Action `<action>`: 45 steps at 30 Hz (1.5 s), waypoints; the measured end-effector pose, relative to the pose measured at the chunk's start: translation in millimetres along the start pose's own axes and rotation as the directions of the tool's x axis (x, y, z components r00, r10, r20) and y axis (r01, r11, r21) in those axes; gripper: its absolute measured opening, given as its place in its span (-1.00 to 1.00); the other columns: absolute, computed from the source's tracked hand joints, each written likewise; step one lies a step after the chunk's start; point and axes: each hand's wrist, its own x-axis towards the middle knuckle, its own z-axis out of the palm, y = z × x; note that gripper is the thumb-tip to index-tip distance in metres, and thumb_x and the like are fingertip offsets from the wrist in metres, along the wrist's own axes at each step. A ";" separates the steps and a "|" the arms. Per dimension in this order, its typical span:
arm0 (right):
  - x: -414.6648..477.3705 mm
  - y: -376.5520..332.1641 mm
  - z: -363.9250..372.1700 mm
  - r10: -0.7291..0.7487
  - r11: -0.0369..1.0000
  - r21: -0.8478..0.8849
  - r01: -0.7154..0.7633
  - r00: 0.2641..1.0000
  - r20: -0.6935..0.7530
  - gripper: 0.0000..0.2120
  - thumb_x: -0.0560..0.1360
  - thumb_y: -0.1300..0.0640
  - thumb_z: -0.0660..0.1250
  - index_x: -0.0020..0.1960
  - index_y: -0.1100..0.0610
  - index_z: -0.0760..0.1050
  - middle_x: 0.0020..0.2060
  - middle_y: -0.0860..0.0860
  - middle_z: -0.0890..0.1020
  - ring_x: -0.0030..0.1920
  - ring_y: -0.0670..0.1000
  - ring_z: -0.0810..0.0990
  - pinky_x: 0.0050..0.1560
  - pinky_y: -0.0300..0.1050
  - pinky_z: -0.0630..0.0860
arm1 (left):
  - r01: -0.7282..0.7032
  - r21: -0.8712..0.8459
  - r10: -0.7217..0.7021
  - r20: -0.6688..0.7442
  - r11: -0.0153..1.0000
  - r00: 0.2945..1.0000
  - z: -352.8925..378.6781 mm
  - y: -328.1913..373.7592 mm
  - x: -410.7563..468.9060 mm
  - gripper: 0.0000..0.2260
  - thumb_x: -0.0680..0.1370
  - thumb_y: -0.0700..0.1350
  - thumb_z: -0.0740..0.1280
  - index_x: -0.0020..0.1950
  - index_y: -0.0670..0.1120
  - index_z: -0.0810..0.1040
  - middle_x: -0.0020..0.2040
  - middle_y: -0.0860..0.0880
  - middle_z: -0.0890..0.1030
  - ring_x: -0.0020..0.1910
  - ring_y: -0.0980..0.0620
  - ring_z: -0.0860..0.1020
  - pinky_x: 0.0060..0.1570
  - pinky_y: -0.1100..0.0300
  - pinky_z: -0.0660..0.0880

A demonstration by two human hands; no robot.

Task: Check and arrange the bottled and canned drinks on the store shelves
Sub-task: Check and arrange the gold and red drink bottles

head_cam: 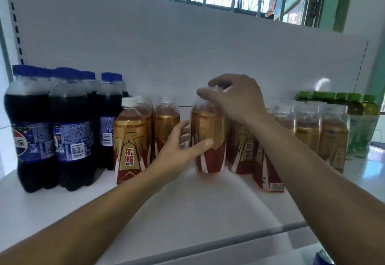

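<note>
On the white metal shelf point(187, 202), midway along and back from its front edge, stands the amber plastic drink bottle with a gold-and-red label point(208, 131). I judge a careless twist could topple the matching bottles point(241, 146) just beside it. My left grip point(179, 152) wraps its lower label. My right grip point(239, 100) curls closed over its cap.

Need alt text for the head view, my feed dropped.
Both hands hold one gold-and-red drink bottle on a white shelf: right hand grips its top, left hand its lower body. Dark cola bottles stand at left, green bottles far right.
</note>
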 end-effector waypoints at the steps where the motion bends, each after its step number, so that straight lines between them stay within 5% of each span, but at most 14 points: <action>1: 2.6 -1.1 2.4 -0.005 0.995 0.097 0.009 0.999 -0.047 -0.61 0.46 -0.25 0.44 0.14 -0.03 0.68 0.09 -0.10 0.68 0.07 -0.12 0.61 0.06 -0.16 0.48 | 0.018 -0.037 -0.018 0.003 0.999 1.000 0.8 -2.8 -0.4 -0.21 0.38 0.22 0.43 0.54 0.20 0.16 0.39 0.21 0.36 0.36 0.18 0.35 0.39 0.11 0.32; 4: 8.8 -7.0 12.1 0.000 0.922 0.386 0.035 0.996 -0.089 -0.68 0.45 -0.24 0.47 0.03 -0.03 0.70 -0.11 -0.20 0.66 -0.11 -0.24 0.58 -0.10 -0.30 0.44 | 0.033 -0.186 -0.032 0.008 0.982 0.999 2.3 -8.0 -7.3 -0.37 0.38 0.28 0.42 0.43 0.24 0.34 0.28 0.16 0.57 0.28 0.08 0.53 0.37 -0.07 0.42; 7: 11.5 -3.1 26.3 0.012 0.792 0.610 -0.031 0.999 0.036 -0.70 0.51 -0.22 0.41 0.07 -0.03 0.64 -0.07 -0.16 0.69 -0.06 -0.18 0.66 -0.09 -0.34 0.50 | 0.052 -0.313 -0.063 -0.023 0.948 0.998 0.8 -11.5 -12.8 -0.42 0.34 0.31 0.44 0.33 0.20 0.47 0.17 0.12 0.66 0.21 0.02 0.61 0.32 -0.11 0.45; 11: 5.8 14.7 49.3 -0.115 0.350 0.851 -0.391 0.884 0.453 -0.47 0.54 -0.26 0.31 0.20 0.20 0.55 0.01 0.08 0.67 0.02 0.09 0.67 0.11 -0.02 0.59 | 0.125 -0.568 -0.137 0.022 0.813 0.990 -2.3 -5.5 -17.4 -0.54 0.43 0.21 0.34 0.23 0.00 0.59 0.08 -0.09 0.71 0.05 -0.10 0.69 -0.03 -0.09 0.61; 14: -3.8 14.7 55.5 -0.193 0.135 0.835 -0.533 0.812 0.550 -0.55 0.46 -0.21 0.37 0.03 0.18 0.65 -0.02 0.17 0.65 -0.10 0.09 0.65 0.00 -0.04 0.64 | 0.181 -0.614 -0.157 0.093 0.768 0.983 -1.1 -3.3 -17.3 -0.51 0.44 0.25 0.26 0.19 -0.03 0.64 0.08 -0.12 0.71 -0.01 -0.10 0.71 -0.12 -0.01 0.60; 16: -5.5 16.3 54.5 -0.127 0.167 0.885 -0.434 0.881 0.456 -0.67 0.43 -0.17 0.47 -0.06 0.10 0.67 -0.05 0.19 0.65 -0.12 0.12 0.65 0.02 0.04 0.63 | 0.151 -0.568 -0.125 0.086 0.809 0.988 0.4 -5.4 -15.4 -0.50 0.47 0.26 0.23 0.24 -0.01 0.61 0.09 -0.07 0.71 0.01 -0.02 0.71 -0.15 0.07 0.62; 20: -7.0 25.2 58.2 0.084 0.257 0.930 -0.264 0.964 0.251 -0.53 0.48 -0.16 0.46 0.19 0.15 0.50 -0.19 0.05 0.66 -0.23 0.03 0.69 -0.13 -0.02 0.61 | 0.045 -0.399 -0.039 0.021 0.916 0.999 3.3 -10.5 -12.6 -0.47 0.48 0.33 0.29 0.36 0.08 0.51 0.19 0.01 0.67 0.18 0.00 0.64 0.18 -0.05 0.54; 24: -10.7 22.3 60.3 -0.030 0.137 0.926 -0.351 0.933 0.358 -0.40 0.41 -0.19 0.49 0.24 0.21 0.50 -0.05 0.13 0.63 -0.14 0.08 0.67 -0.08 0.01 0.63 | 0.021 -0.322 -0.016 0.016 0.946 1.000 4.7 -17.2 -14.0 -0.49 0.38 0.18 0.40 0.32 0.10 0.52 0.16 0.04 0.69 0.15 0.03 0.66 0.11 0.03 0.60; 28: -15.2 22.9 53.3 -0.183 -0.021 0.854 -0.520 0.842 0.508 -0.50 0.46 -0.18 0.37 0.16 0.23 0.54 -0.10 0.14 0.64 -0.08 0.11 0.64 0.05 0.04 0.63 | 0.122 -0.595 -0.063 0.118 0.795 0.991 2.0 -13.2 -18.6 -0.61 0.44 0.18 0.38 0.14 -0.02 0.68 0.10 -0.16 0.70 0.01 -0.21 0.69 -0.17 -0.08 0.65; 31: -12.7 24.0 52.0 -0.104 0.036 0.887 -0.460 0.881 0.461 -0.59 0.51 -0.11 0.38 0.12 0.23 0.58 -0.11 0.13 0.66 -0.07 0.11 0.65 0.07 0.07 0.64 | 0.123 -0.595 -0.063 0.121 0.794 0.991 2.9 -9.2 -19.2 -0.53 0.46 0.20 0.25 0.28 0.00 0.60 0.14 -0.16 0.68 0.04 -0.23 0.68 -0.15 -0.11 0.64; 34: -9.4 24.0 56.8 0.005 0.125 0.938 -0.324 0.945 0.326 -0.63 0.53 -0.07 0.42 0.18 0.17 0.54 -0.04 0.18 0.64 -0.12 0.08 0.66 0.02 0.08 0.64 | 0.028 -0.471 -0.005 0.050 0.882 0.999 8.3 -7.7 -17.5 -0.53 0.45 0.20 0.25 0.32 0.10 0.52 0.13 -0.02 0.70 0.09 -0.04 0.68 -0.09 0.02 0.64; 37: -12.7 21.9 56.2 -0.016 0.049 0.938 -0.342 0.939 0.343 -0.56 0.51 -0.06 0.43 0.20 0.25 0.52 -0.07 0.17 0.61 -0.16 0.07 0.65 -0.05 0.02 0.65 | 0.038 -0.450 -0.031 0.024 0.892 0.999 9.0 -9.6 -17.9 -0.57 0.43 0.21 0.25 0.21 0.06 0.58 0.03 -0.03 0.72 -0.02 -0.03 0.71 -0.17 0.07 0.65; 42: -15.2 26.2 50.4 -0.121 -0.095 0.895 -0.436 0.897 0.425 -0.68 0.47 -0.07 0.37 -0.19 0.18 0.69 -0.10 0.13 0.68 -0.07 0.09 0.68 0.00 -0.01 0.65 | 0.245 -0.608 -0.141 0.215 0.755 0.966 5.1 -5.9 -22.6 -0.39 0.45 0.30 0.21 0.26 -0.12 0.62 0.12 -0.25 0.66 -0.04 -0.22 0.68 -0.19 0.02 0.66; 45: -12.7 24.5 53.0 -0.014 -0.039 0.926 -0.376 0.927 0.376 -0.55 0.46 -0.04 0.47 0.12 0.33 0.61 -0.10 0.17 0.62 -0.21 0.05 0.65 -0.18 -0.06 0.65 | 0.118 -0.486 -0.103 0.057 0.866 0.993 10.0 -7.6 -18.8 -0.49 0.50 0.29 0.17 0.29 0.03 0.58 0.14 -0.13 0.68 0.10 -0.14 0.67 -0.08 0.01 0.64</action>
